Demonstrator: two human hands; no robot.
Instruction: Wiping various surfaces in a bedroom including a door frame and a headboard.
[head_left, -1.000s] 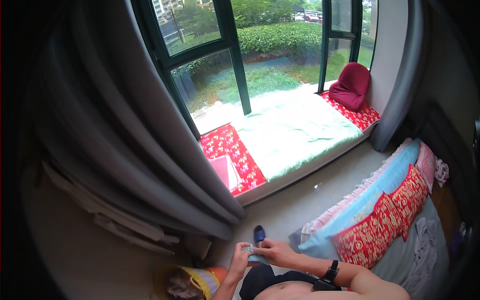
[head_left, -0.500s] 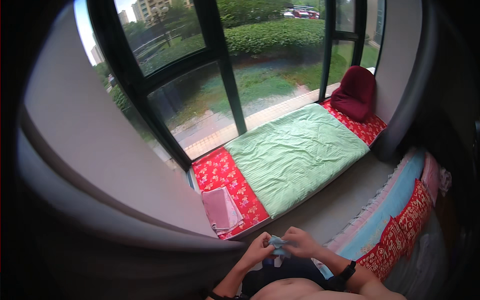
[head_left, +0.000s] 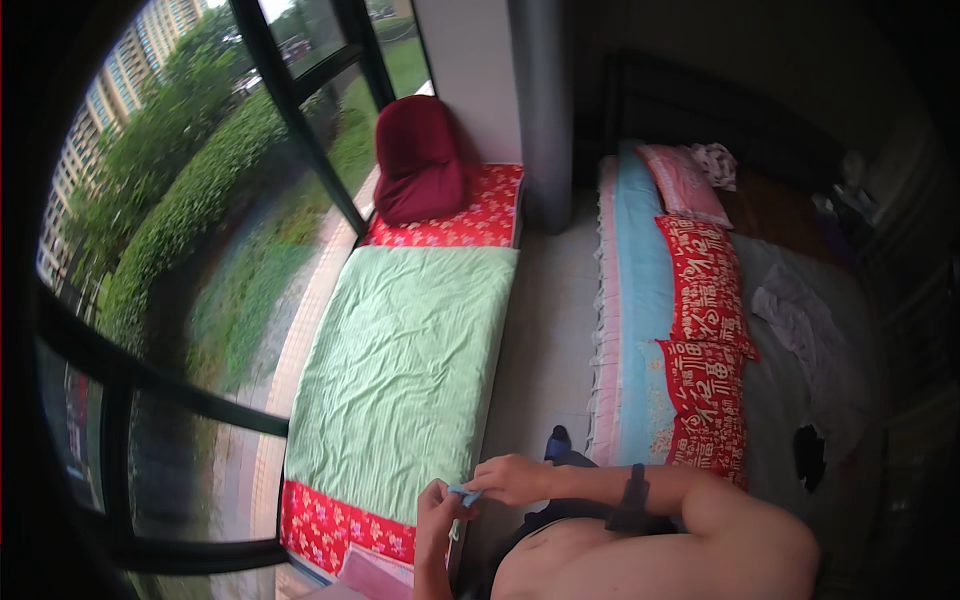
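My left hand [head_left: 437, 508] and my right hand [head_left: 508, 479] meet in front of my body, over the near end of the window-side bedding. Both hands pinch a small, crumpled light-blue cloth [head_left: 466, 495], with my fingers closed on it from either side. Its kind cannot be made out, since the fingers cover much of it. A thin pale strip [head_left: 456, 530] hangs below, close to my left hand. A dark band [head_left: 630, 497] circles my right forearm.
A pale green sheet [head_left: 400, 370] covers a low red floral mattress [head_left: 325, 520] along the window. On its far end sits a maroon floor chair [head_left: 420, 165]. Across a narrow floor strip [head_left: 545, 330] stands a bed with red patterned pillows [head_left: 705, 280]. A folded pink cloth [head_left: 375, 572] lies nearby.
My view has turned to the right, bringing the bed fully into sight. Both hands still hold the light-blue cloth, of which less shows now.
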